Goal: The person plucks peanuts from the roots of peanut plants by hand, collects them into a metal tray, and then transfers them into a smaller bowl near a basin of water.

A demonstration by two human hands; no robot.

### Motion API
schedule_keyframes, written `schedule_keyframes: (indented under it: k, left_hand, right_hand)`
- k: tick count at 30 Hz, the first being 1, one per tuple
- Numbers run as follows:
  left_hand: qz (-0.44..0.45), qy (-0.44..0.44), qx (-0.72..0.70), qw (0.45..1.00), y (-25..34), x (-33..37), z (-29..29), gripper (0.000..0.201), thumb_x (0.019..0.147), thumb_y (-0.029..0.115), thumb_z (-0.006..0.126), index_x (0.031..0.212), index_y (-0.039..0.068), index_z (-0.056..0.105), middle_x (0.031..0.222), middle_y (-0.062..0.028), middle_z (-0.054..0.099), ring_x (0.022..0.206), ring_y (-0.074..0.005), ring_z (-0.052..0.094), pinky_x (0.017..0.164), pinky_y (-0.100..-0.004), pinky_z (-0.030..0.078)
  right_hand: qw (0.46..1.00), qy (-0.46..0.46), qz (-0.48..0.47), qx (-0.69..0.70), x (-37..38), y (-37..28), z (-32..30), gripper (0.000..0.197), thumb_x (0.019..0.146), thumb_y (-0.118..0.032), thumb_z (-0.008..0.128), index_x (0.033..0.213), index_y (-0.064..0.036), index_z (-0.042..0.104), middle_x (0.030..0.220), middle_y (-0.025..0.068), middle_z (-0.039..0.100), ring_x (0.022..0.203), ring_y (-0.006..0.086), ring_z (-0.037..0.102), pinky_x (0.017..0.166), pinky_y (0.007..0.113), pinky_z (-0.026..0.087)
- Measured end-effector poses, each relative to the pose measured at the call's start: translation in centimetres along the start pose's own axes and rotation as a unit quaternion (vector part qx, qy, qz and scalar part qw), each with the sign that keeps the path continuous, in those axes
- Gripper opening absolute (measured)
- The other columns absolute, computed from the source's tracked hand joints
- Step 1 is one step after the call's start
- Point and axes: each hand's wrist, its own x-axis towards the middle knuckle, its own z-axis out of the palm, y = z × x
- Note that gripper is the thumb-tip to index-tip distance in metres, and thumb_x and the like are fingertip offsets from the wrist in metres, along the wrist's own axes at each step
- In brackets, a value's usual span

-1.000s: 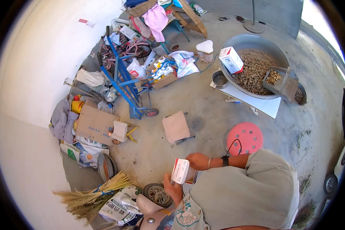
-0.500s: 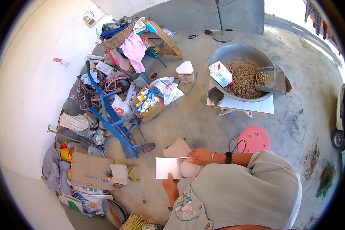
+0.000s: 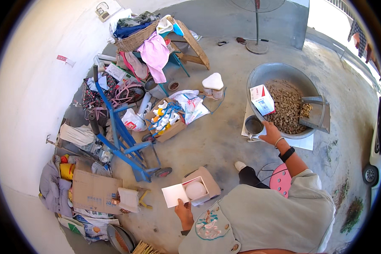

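My left hand [image 3: 184, 211] grasps an open white box [image 3: 189, 192] holding a pale ball [image 3: 195, 190]; my right hand [image 3: 271, 134], fingers released, reaches the metal cup [image 3: 254, 125].

We see a loose, pale grey-green top with short sleeves, bearing a patch of teal and orange embroidery on the left side near the neckline. On the wrist by the right hand [image 3: 271, 134] sit a thin light bangle and a black band. Dark trousers and a white shoe show below.
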Motion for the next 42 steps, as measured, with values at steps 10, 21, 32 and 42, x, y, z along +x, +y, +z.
schedule_keyframes:
  k: [10,21,32,42]
  left_hand:
    - [0.023,0.101,-0.059,0.993,1.6,0.6,6.4,0.027,0.087,0.024,0.045,0.103,0.002,0.045,0.092,-0.0087,0.052,0.076,-0.0175,0.052,0.062,-0.0274,0.048]
    - [0.065,0.196,-0.101,0.973,0.9,-1.3,6.7,0.026,0.087,0.023,0.046,0.102,0.003,0.045,0.09,-0.0083,0.052,0.073,-0.0183,0.053,0.061,-0.0287,0.047]
    - [0.058,0.248,-0.222,0.941,-1.8,-0.4,3.2,0.025,0.085,0.023,0.048,0.103,0.005,0.045,0.089,-0.0078,0.052,0.074,-0.0184,0.052,0.059,-0.0277,0.047]
    - [0.086,0.271,-0.344,0.895,-3.1,-0.6,-1.9,0.026,0.084,0.025,0.049,0.098,0.003,0.047,0.086,-0.0077,0.051,0.071,-0.017,0.052,0.057,-0.0271,0.045]
  right_hand:
    - [0.925,-0.19,0.085,-0.319,21.0,5.6,-2.7,0.107,0.038,-0.029,0.082,0.127,-0.0264,0.023,0.131,0.0141,0.025,0.118,0.0356,0.03,0.087,0.051,0.035]
    - [0.917,-0.231,0.124,-0.3,21.5,7.9,-0.8,0.109,0.039,-0.027,0.081,0.13,-0.0228,0.02,0.123,0.0201,0.031,0.115,0.0417,0.029,0.09,0.045,0.037]
    - [0.943,0.024,0.207,-0.258,17.9,7.5,-6.2,0.096,0.05,-0.019,0.072,0.131,-0.0208,0.02,0.108,0.021,0.037,0.1,0.0402,0.04,0.086,0.044,0.037]
    - [0.976,0.14,-0.11,0.129,16.6,-2.5,-4.8,0.086,0.053,-0.015,0.068,0.128,-0.0093,0.026,0.117,0.02,0.04,0.108,0.0358,0.037,0.093,0.042,0.03]
